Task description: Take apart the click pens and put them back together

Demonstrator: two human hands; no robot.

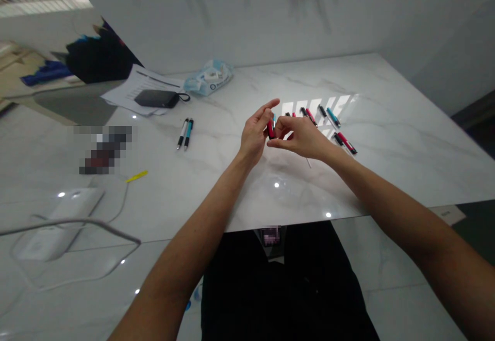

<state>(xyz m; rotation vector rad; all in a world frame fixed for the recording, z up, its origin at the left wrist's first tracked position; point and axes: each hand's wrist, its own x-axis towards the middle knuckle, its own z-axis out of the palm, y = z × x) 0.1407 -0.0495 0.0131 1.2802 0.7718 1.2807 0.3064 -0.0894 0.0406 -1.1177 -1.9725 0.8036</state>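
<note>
My left hand [254, 130] is raised over the table, its index finger stretched out and its thumb closed on a red pen [270, 127] with a dark lower end. A sliver of light blue shows beside that pen, partly hidden by the fingers. My right hand [300, 137] meets it from the right, thumb and fingers curled round the dark end of the red pen. Behind and right of my right hand lie several pens: a red pen [311, 117], a blue pen [333, 117], a black pen [322, 111] and another red pen [347, 143].
A white pen [182, 133] and a blue pen [188, 134] lie side by side on the left. Farther back are papers [131, 85], a black pouch [157, 98] and a wipes pack [209, 78]. A white device [58, 222] with a cable [96, 221] occupies the near left.
</note>
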